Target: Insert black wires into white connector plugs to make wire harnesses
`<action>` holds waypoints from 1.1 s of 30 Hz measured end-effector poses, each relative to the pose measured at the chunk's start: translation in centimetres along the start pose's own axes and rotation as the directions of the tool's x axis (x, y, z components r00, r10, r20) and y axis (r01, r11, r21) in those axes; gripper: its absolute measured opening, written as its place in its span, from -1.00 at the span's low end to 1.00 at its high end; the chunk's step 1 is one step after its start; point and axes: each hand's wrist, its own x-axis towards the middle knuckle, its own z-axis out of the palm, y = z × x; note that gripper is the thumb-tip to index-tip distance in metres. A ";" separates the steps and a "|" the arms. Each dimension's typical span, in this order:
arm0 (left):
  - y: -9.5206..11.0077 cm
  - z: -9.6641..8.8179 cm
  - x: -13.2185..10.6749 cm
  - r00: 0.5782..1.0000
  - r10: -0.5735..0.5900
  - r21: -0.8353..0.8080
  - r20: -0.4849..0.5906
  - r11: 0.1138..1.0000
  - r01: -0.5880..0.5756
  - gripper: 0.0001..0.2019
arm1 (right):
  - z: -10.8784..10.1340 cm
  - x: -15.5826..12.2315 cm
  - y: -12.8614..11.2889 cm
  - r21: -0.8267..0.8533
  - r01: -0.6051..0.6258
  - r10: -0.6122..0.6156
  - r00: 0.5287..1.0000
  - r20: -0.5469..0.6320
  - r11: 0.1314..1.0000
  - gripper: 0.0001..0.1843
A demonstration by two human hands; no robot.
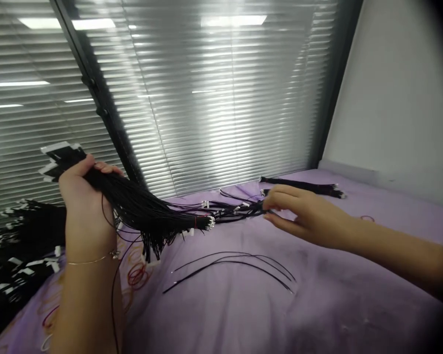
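Observation:
My left hand (pixel 83 191) grips a thick bundle of black wires (pixel 143 211) near its white-tagged end, raised above the cloth. Its far end fans out and shows small metal terminals. My right hand (pixel 306 216) pinches a thinner bunch of black wires (pixel 243 211) that stretches left across the purple cloth (pixel 317 295). Beyond those fingers lies a further black wire bundle (pixel 302 187) with metal ends. Several loose thin black wires (pixel 229 268) rest on the cloth below my right hand, untouched.
A large heap of black wire bundles with white tags (pixel 18 246) lies at the left edge, beside my left arm. Red rubber bands (pixel 137 275) sit on the cloth. Slatted window blinds (pixel 214 98) rise behind the cloth, and a pale wall (pixel 391 98) stands at the right.

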 end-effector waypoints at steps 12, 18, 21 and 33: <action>-1.5 2.0 -2.5 0.991 -0.062 -0.152 0.121 0.985 0.080 -0.83 | 6.6 8.5 -2.6 0.547 0.305 -0.457 0.875 0.163 0.780 -0.85; -1.7 0.9 -1.9 0.967 -0.184 -0.193 0.173 0.957 0.217 -0.77 | 7.4 7.4 -3.6 0.737 0.115 -0.367 0.911 0.190 0.666 -0.71; -1.8 0.7 -1.3 0.972 -0.183 -0.207 0.144 0.955 0.211 -0.79 | 7.2 6.7 -5.0 0.758 -0.097 -0.190 0.940 0.282 0.645 -0.65; -1.4 1.6 -2.3 0.971 -0.194 -0.172 0.141 0.961 0.217 -0.84 | 7.9 5.2 -6.0 0.863 -0.346 -0.012 0.926 0.377 0.368 -0.71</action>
